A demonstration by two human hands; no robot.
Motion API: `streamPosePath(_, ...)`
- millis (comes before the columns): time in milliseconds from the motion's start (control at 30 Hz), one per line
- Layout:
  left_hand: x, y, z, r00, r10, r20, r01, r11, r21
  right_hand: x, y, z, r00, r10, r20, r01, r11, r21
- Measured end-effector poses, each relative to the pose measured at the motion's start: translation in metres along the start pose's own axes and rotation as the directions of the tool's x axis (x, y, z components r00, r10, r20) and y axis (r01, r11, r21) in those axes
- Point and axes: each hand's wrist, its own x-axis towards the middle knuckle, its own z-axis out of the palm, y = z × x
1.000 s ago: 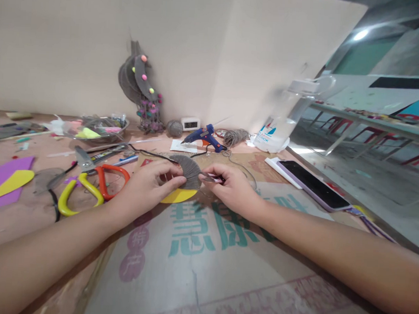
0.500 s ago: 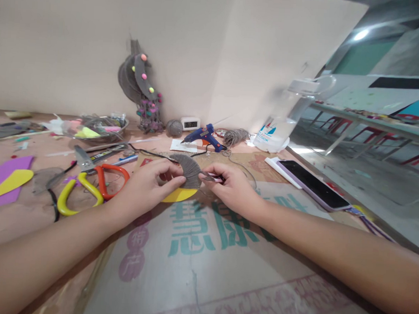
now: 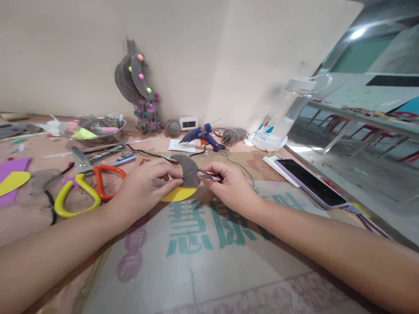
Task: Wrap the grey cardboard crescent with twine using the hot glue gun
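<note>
My left hand (image 3: pixel 155 180) pinches the left side of a crescent-shaped piece wrapped in grey yarn (image 3: pixel 189 167). A bare yellow part (image 3: pixel 179 194) of it shows at its lower end. At the crescent's right edge, my right hand (image 3: pixel 229 184) is closed around a small, slim dark piece with a bit of pink (image 3: pixel 211 176); its kind is too small to make out. From a grey yarn ball (image 3: pixel 234 136), a loose strand curves down behind the right hand. Both hands are over a cardboard sheet (image 3: pixel 146 285) with green and purple print.
Scissors with yellow and orange handles (image 3: pixel 78 197) lie left of my hands, near purple and yellow sheets (image 3: pixel 7 184). Beyond are a blue glue gun (image 3: pixel 203 136), a small clock (image 3: pixel 188 123) and a bowl of scraps (image 3: pixel 98 135). A water bottle (image 3: pixel 276 120) and phone (image 3: pixel 311 183) are right.
The whole view has shifted slightly, with things appearing a little further left. Both hands keep their grips, and the crescent stays between them nearly unmoved.
</note>
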Motion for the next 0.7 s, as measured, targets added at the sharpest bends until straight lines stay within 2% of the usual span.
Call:
streamPosePath(100,0.0011,0.0028,-0.0010,0.999,0.036,0.041,-0.036,0.999,-0.003,0.0003,-0.0004,-0.0007,1.000,0.011,0.004,-0.011,1.000,0.013)
streamPosePath(167,0.0019,0.0037,-0.0016,0.998,0.001,0.067,0.000,1.000,-0.019,0.0006,-0.0004,-0.0017,0.999,0.025,0.021,-0.026,0.999,0.042)
streamPosePath(267,0.0034,0.0017,-0.0019,0.983,-0.143,0.114,0.153,0.984,-0.090,0.0005,-0.0005,-0.0030,0.994,0.066,0.090,-0.075,0.992,0.103)
streamPosePath(367,0.0055,-0.0025,-0.0020,0.953,-0.264,0.147,0.295,0.918,-0.266,-0.0002,-0.0009,-0.0028,0.983,0.090,0.159,-0.110,0.986,0.126)
streamPosePath(433,0.0068,-0.0037,-0.0030,0.938,-0.281,0.203,0.337,0.878,-0.339,-0.0003,-0.0011,-0.0020,0.981,0.076,0.177,-0.095,0.990,0.105)
streamPosePath(533,0.0074,-0.0013,-0.0057,0.917,-0.279,0.285,0.367,0.870,-0.329,0.0009,-0.0002,-0.0002,0.980,0.059,0.190,-0.072,0.996,0.062)
streamPosePath(633,0.0069,0.0012,-0.0080,0.898,-0.323,0.299,0.409,0.863,-0.297,0.0011,0.0007,0.0009,0.981,0.030,0.194,-0.036,0.999,0.027)
streamPosePath(700,0.0068,0.0005,-0.0084,0.890,-0.355,0.287,0.431,0.861,-0.272,-0.0007,0.0001,0.0001,0.986,-0.059,0.155,0.065,0.997,-0.030)
